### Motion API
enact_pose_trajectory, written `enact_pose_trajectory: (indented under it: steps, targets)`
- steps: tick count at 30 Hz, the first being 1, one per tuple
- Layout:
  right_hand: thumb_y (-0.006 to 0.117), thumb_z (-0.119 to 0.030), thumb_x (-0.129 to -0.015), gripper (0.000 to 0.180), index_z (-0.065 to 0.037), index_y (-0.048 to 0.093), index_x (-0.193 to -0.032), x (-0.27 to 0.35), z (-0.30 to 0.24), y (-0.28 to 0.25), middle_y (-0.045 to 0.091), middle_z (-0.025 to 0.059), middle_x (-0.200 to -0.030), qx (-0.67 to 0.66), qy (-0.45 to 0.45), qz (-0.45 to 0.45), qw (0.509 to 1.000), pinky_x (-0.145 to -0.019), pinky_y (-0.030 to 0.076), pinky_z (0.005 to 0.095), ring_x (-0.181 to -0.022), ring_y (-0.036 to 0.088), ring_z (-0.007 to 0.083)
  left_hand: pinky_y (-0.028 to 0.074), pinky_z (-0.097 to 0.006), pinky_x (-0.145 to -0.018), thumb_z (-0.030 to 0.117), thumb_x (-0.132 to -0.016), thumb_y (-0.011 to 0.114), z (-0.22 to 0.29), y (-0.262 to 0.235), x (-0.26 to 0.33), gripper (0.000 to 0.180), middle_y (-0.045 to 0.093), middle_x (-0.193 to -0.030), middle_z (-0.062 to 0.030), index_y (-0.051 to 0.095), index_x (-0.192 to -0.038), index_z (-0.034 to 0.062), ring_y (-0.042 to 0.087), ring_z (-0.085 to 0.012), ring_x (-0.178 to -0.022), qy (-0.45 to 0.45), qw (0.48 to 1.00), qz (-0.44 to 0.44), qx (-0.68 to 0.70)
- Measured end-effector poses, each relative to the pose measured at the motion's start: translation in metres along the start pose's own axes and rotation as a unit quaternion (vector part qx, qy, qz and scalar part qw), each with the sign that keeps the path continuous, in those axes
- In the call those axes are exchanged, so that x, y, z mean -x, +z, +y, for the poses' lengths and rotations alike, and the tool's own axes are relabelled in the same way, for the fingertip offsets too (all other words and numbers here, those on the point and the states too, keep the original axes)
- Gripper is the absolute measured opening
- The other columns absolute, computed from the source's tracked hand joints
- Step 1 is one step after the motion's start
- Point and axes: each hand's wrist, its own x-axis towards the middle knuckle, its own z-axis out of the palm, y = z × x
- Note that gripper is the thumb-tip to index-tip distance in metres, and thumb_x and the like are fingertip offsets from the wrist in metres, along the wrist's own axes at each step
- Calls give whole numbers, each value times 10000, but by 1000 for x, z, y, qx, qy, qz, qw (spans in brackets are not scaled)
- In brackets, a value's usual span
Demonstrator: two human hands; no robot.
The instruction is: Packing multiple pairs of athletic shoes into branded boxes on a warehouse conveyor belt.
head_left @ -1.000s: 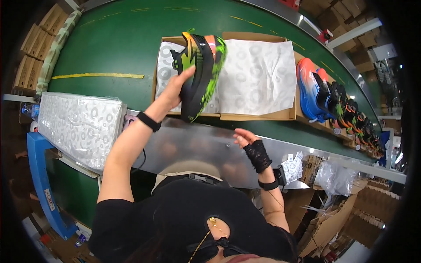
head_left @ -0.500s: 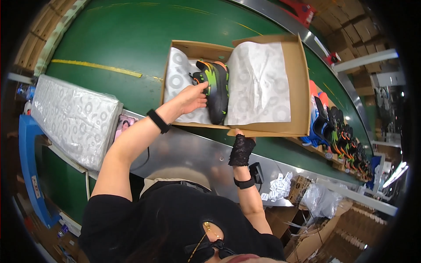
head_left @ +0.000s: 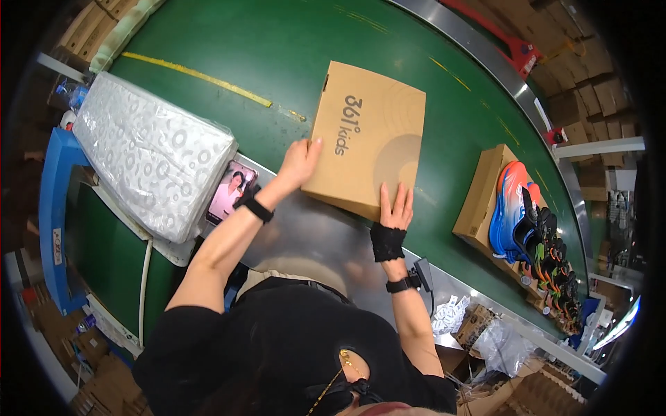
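Observation:
A brown cardboard shoebox (head_left: 361, 139) stands on the green belt with its lid down, so whatever is inside is hidden. At its left edge my left hand (head_left: 300, 163) is closed on the side, thumb along the top edge. Spread over the lid's near right corner are the fingers of my right hand (head_left: 396, 206), which lie flat on the card. A black lace cuff (head_left: 387, 242) covers that wrist.
Patterned tissue sheets in a clear wrap (head_left: 156, 159) lie left, beside a phone (head_left: 232, 192). Rightward, an open box (head_left: 482, 191) stands by blue-and-orange shoes (head_left: 510, 208) and a row of dark shoes (head_left: 551, 267). A metal ledge (head_left: 305, 236) runs along the near side.
The shoebox lid has come down over the dark green shoe and white tissue. My left hand left the shoe for the box's left side; my right hand moved onto the lid.

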Motion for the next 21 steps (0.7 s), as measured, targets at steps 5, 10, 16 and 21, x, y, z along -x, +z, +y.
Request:
enact_pose_trajectory:
  steps: [5, 10, 16, 21]
  targets:
    - [406, 88, -672, 645, -211, 411, -1244, 15, 2, 0, 236, 172, -1349, 52, -20, 7, 998, -899, 277, 537, -1237, 208, 387, 410, -434, -716, 403, -859, 389, -14, 14, 9, 488, 559, -874, -216, 532, -957, -54, 527, -349, -810, 47, 997, 36, -57]
    - [453, 65, -633, 641, -192, 436, -1220, -11, 10, -47, 298, 159, -1313, 7, -2, -16, 1000, -896, 291, 514, -1213, 263, 366, 405, -330, -808, 538, -737, 522, 17, -3, -21, 661, 537, -1085, -103, 460, -1146, 22, 525, -197, -952, -181, 933, -189, 246]
    - [514, 26, -641, 522, -142, 511, -1135, -11, 8, -124, 435, 145, -1198, 39, -56, 79, 995, -855, 345, 447, -1107, 405, 329, 438, -306, -791, 454, -757, 505, 69, -15, 23, 579, 546, -1031, -106, 455, -1135, 17, 542, -189, -941, -176, 818, -218, 502]
    - [653, -45, -572, 514, -134, 544, -1066, 11, 35, -137, 473, 150, -1133, -24, -139, 193, 971, -826, 371, 412, -1029, 472, 290, 486, -338, -749, 348, -824, 431, 6, -82, 64, 439, 560, -1001, -132, 466, -1097, 5, 577, -229, -857, -83, 765, -142, 622]
